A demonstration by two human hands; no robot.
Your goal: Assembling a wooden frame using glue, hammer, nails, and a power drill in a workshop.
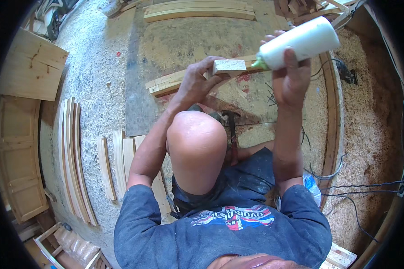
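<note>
Seen from the head camera, a person crouched on a sawdust-strewn workshop floor (98, 67) holds a small pale wooden block (229, 67) in the left hand (197, 83), fingers curled under it and the thumb pressed along its near edge, so that its flat top faces up, just above a long wooden strip (166, 83) lying across the floor. The right hand (292, 80) is closed around a white plastic squeeze bottle (303, 42), tipped so that its green nozzle (256, 64) points at the right end of the block, touching it or nearly so; whether anything has come out cannot be told. The block looks light, stiff and dry, easy to pinch by its narrow sides while its broad face stays free; a wet face would likely turn slippery, so the edges seem the safer hold. The bottle appears soft-walled and light, best gripped around its middle, as it is here. A bare knee (196, 148) rises between the forearms. To the left lie curved wooden slats (72, 157) and shorter boards (121, 161); a curved wooden rim (333, 125) and black cables (359, 188) run along the right, beside heaped shavings.
</note>
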